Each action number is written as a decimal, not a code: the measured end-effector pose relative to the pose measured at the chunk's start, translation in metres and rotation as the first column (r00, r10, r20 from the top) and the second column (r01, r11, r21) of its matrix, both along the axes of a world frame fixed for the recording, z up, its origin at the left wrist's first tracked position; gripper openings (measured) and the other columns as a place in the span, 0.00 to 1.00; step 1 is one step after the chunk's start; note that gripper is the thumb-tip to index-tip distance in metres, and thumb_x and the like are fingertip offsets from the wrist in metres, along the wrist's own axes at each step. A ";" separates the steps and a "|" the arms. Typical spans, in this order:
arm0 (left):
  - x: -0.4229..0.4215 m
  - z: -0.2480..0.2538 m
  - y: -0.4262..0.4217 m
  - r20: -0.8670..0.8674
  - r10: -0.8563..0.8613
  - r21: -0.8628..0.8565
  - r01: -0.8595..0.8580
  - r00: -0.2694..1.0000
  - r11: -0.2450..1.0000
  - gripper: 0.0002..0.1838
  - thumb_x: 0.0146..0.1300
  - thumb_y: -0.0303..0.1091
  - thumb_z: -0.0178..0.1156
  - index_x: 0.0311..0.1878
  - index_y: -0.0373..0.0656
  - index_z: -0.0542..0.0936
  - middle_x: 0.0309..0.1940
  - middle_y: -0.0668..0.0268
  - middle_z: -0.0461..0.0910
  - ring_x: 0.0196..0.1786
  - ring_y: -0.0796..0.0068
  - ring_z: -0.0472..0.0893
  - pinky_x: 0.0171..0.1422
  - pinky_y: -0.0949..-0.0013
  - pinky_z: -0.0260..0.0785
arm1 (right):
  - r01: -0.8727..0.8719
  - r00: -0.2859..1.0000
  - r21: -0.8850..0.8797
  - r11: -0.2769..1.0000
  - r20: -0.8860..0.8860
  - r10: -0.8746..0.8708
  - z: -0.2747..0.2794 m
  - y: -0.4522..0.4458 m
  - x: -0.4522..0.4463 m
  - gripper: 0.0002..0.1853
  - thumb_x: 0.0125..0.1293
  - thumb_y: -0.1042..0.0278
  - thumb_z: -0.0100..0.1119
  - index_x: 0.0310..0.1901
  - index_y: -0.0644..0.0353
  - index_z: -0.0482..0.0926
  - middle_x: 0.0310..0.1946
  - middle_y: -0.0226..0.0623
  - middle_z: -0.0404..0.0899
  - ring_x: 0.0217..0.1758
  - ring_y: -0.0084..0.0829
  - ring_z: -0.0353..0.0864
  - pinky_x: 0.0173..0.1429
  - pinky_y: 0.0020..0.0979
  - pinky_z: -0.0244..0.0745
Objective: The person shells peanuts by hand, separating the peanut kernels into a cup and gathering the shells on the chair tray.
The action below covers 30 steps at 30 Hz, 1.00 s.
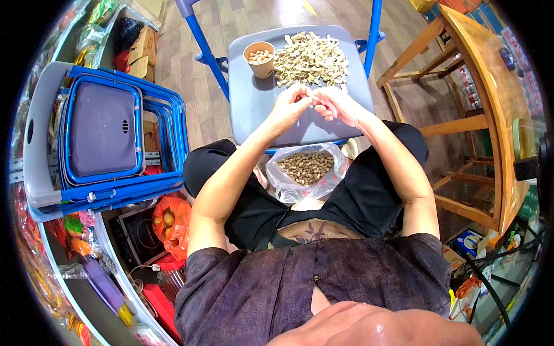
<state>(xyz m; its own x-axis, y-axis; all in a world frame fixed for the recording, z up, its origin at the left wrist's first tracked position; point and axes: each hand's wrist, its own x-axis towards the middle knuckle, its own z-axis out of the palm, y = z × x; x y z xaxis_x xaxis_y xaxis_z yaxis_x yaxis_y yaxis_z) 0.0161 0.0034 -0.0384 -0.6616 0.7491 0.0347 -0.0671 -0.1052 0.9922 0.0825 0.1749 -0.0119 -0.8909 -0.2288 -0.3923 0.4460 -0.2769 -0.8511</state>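
Tan peanut shells beyond; left hand [292, 102], right hand [337, 105] curled, meeting.

Cup [261, 70] left of shells [311, 60]

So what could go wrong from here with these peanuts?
The nut-filled cup stands beside the shell heap, so a stray shell might drop in, or a knock could tip it. The left hand and right hand are over the front of the chair seat; the open bag sits below its edge, so dropped bits may land among its unshelled peanuts.
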 end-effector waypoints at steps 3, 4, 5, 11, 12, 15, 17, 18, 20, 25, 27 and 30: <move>0.002 -0.005 -0.002 0.042 0.017 0.022 -0.018 0.999 1.000 0.04 0.66 0.31 0.58 0.42 0.44 0.76 0.35 0.74 0.78 0.35 0.88 0.70 0.39 0.80 0.61 | -0.041 0.999 0.093 0.995 0.040 0.037 0.007 -0.004 -0.001 0.17 0.69 0.48 0.52 0.28 0.51 0.71 0.18 0.17 0.60 0.18 0.13 0.53 0.21 0.20 0.49; 0.001 -0.006 -0.002 0.015 0.040 -0.023 -0.040 0.999 0.999 0.04 0.66 0.29 0.58 0.41 0.42 0.76 0.34 0.73 0.77 0.35 0.86 0.72 0.39 0.78 0.64 | -0.043 0.998 0.093 0.995 0.041 0.039 0.007 -0.005 -0.001 0.17 0.69 0.48 0.52 0.28 0.51 0.71 0.18 0.17 0.60 0.18 0.13 0.53 0.21 0.20 0.49; 0.001 -0.007 -0.002 -0.014 0.062 -0.068 -0.063 0.998 0.996 0.03 0.65 0.27 0.58 0.39 0.40 0.76 0.32 0.72 0.76 0.35 0.84 0.73 0.40 0.77 0.66 | -0.034 0.999 0.083 0.996 0.040 0.031 0.006 -0.005 -0.001 0.17 0.69 0.49 0.53 0.27 0.51 0.72 0.18 0.18 0.61 0.18 0.13 0.54 0.21 0.20 0.50; 0.000 -0.012 -0.010 0.308 0.019 0.028 -0.029 0.951 0.999 0.06 0.66 0.31 0.59 0.43 0.42 0.77 0.33 0.73 0.77 0.33 0.85 0.71 0.39 0.80 0.63 | -0.034 0.996 -0.080 0.996 0.078 0.040 0.006 -0.008 -0.003 0.16 0.70 0.53 0.53 0.26 0.52 0.71 0.18 0.17 0.60 0.18 0.13 0.53 0.22 0.20 0.50; 0.001 -0.009 -0.012 0.308 0.019 0.027 -0.029 0.951 0.999 0.06 0.66 0.31 0.59 0.43 0.42 0.77 0.33 0.73 0.77 0.33 0.85 0.71 0.39 0.80 0.63 | -0.027 0.995 -0.114 0.993 0.096 0.038 0.006 -0.011 -0.002 0.16 0.71 0.54 0.52 0.26 0.52 0.71 0.18 0.17 0.59 0.18 0.14 0.52 0.22 0.20 0.50; 0.008 -0.002 -0.016 0.570 -0.057 0.170 -0.049 0.820 0.984 0.06 0.67 0.32 0.58 0.43 0.41 0.77 0.33 0.72 0.77 0.33 0.85 0.72 0.40 0.81 0.63 | -0.008 0.994 -0.116 0.993 0.107 0.021 0.006 -0.015 0.002 0.16 0.71 0.56 0.50 0.26 0.52 0.71 0.18 0.17 0.59 0.18 0.13 0.53 0.23 0.20 0.50; 0.010 0.001 -0.019 0.648 -0.079 0.180 -0.052 0.758 0.982 0.07 0.68 0.32 0.57 0.43 0.40 0.77 0.33 0.72 0.78 0.32 0.85 0.72 0.39 0.81 0.65 | -0.032 0.995 -0.085 0.996 0.088 0.040 0.005 -0.015 0.003 0.15 0.71 0.56 0.50 0.27 0.53 0.71 0.18 0.16 0.59 0.18 0.13 0.52 0.22 0.19 0.49; 0.009 -0.002 -0.019 0.649 -0.078 0.179 -0.052 0.756 0.982 0.07 0.68 0.32 0.57 0.43 0.40 0.77 0.33 0.72 0.78 0.32 0.85 0.72 0.39 0.81 0.65 | -0.055 0.996 -0.052 0.997 0.069 0.058 0.004 -0.014 0.004 0.15 0.70 0.56 0.49 0.28 0.53 0.71 0.17 0.16 0.59 0.17 0.12 0.52 0.21 0.19 0.48; 0.008 -0.008 -0.022 0.675 -0.027 0.110 -0.065 0.738 0.992 0.07 0.67 0.31 0.58 0.45 0.39 0.77 0.32 0.72 0.77 0.30 0.85 0.71 0.36 0.80 0.65 | -0.089 0.993 -0.008 0.996 0.071 0.090 0.005 -0.014 0.006 0.15 0.70 0.55 0.50 0.28 0.53 0.71 0.17 0.16 0.59 0.17 0.12 0.52 0.21 0.19 0.49; 0.002 -0.005 -0.023 0.014 0.133 -0.304 -0.122 0.991 0.945 0.10 0.64 0.28 0.58 0.48 0.40 0.76 0.30 0.73 0.75 0.30 0.87 0.71 0.34 0.79 0.65 | -0.126 0.988 0.044 0.991 0.099 0.121 0.006 -0.010 0.008 0.15 0.69 0.54 0.51 0.25 0.51 0.69 0.17 0.16 0.58 0.18 0.12 0.52 0.22 0.20 0.51; 0.007 0.004 -0.022 -0.251 0.142 -0.318 -0.220 0.958 0.922 0.11 0.64 0.27 0.58 0.49 0.41 0.74 0.31 0.75 0.75 0.33 0.87 0.71 0.36 0.79 0.65 | -0.067 0.996 0.063 0.996 0.071 0.062 0.007 -0.008 0.007 0.15 0.68 0.54 0.52 0.25 0.49 0.70 0.18 0.16 0.59 0.18 0.13 0.53 0.22 0.20 0.51; 0.011 0.000 -0.019 0.087 0.079 -0.095 -0.071 0.993 0.993 0.10 0.64 0.28 0.60 0.48 0.42 0.74 0.34 0.76 0.75 0.36 0.87 0.72 0.39 0.79 0.66 | -0.088 0.991 -0.022 0.996 0.101 0.090 0.010 -0.003 0.007 0.14 0.69 0.53 0.53 0.27 0.49 0.71 0.19 0.15 0.59 0.19 0.12 0.53 0.22 0.19 0.51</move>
